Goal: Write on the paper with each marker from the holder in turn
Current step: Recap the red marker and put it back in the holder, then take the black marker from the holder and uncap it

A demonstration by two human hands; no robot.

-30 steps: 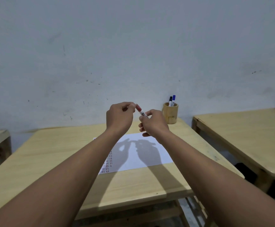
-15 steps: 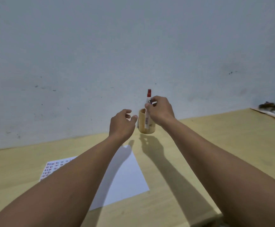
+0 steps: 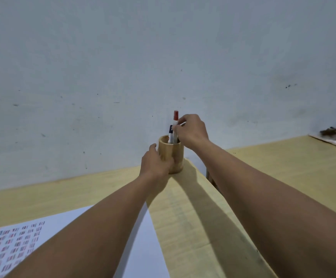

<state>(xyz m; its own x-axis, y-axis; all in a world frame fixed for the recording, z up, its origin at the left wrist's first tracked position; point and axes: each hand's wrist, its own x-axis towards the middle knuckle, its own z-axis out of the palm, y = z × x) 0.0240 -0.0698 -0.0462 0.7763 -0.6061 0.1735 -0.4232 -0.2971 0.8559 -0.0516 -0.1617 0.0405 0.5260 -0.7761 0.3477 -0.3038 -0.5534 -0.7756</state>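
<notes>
A pale wooden table (image 3: 193, 217) stands against a scuffed grey wall (image 3: 123, 57), with the paper (image 3: 143, 247) lying near the holder (image 3: 172, 155) toward the camera. The left hand (image 3: 155, 163) wraps its fingers around the holder's side. The right hand (image 3: 192, 130) pinches the red-capped marker (image 3: 175, 125), upright with its lower end inside the holder beside a dark-capped marker (image 3: 170, 134).

Red-capped marker (image 3: 175, 125) upright in wooden holder (image 3: 172, 155), paper (image 3: 145, 243) nearby

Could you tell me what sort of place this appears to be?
Probably a plain classroom or study room. Light wooden desks stand side by side against a bare, scuffed wall, and a bamboo marker holder and a sheet of paper with rows of marks sit on the nearest one.
</notes>
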